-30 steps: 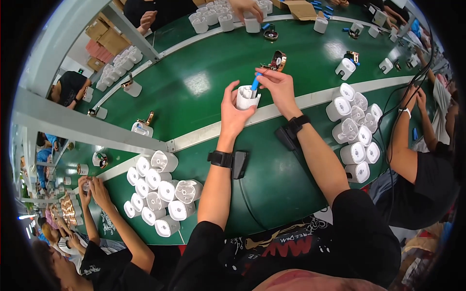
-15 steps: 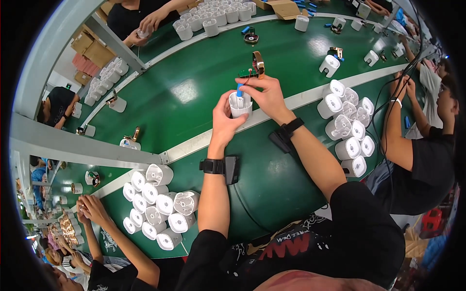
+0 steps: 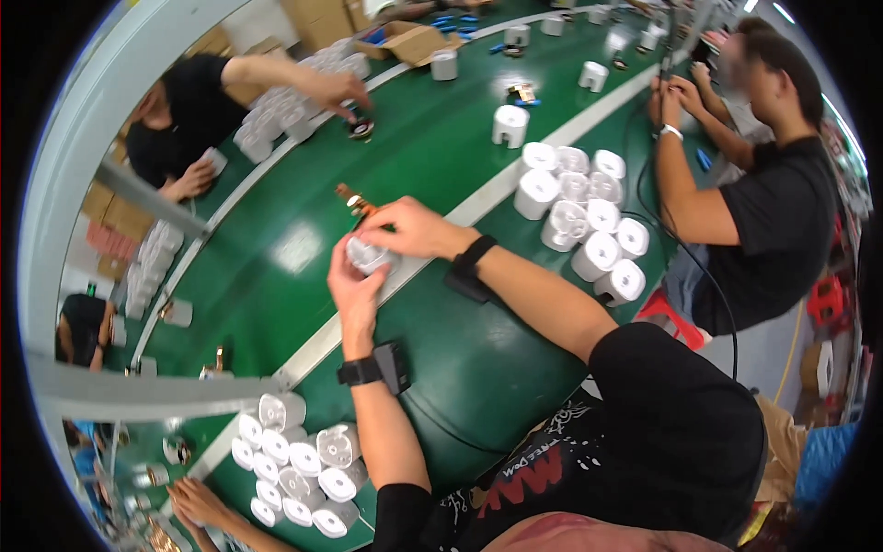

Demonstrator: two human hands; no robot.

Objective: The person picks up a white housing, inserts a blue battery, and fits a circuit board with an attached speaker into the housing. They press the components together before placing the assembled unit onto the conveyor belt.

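Note:
My left hand (image 3: 354, 293) is wrapped round a white plastic housing (image 3: 370, 261), its open end up, above the pale rail at the green belt's near edge. My right hand (image 3: 411, 228) is closed, with its fingertips down at the housing's mouth. What they pinch is hidden. Just beyond these fingers a gold-coloured metal part (image 3: 357, 202) sticks up. No blue battery shows at the housing now.
White housings stand grouped on my right (image 3: 602, 217) and left (image 3: 296, 482). A co-worker's hand (image 3: 333, 92) reaches to a round dark part (image 3: 360, 129) across the belt (image 3: 267, 212). A cable (image 3: 713, 281) hangs at right.
The view has turned. The blue battery, seen in my right fingers before, has gone out of sight at the housing. The gold-coloured part now leans left. The co-worker opposite has reached over the belt.

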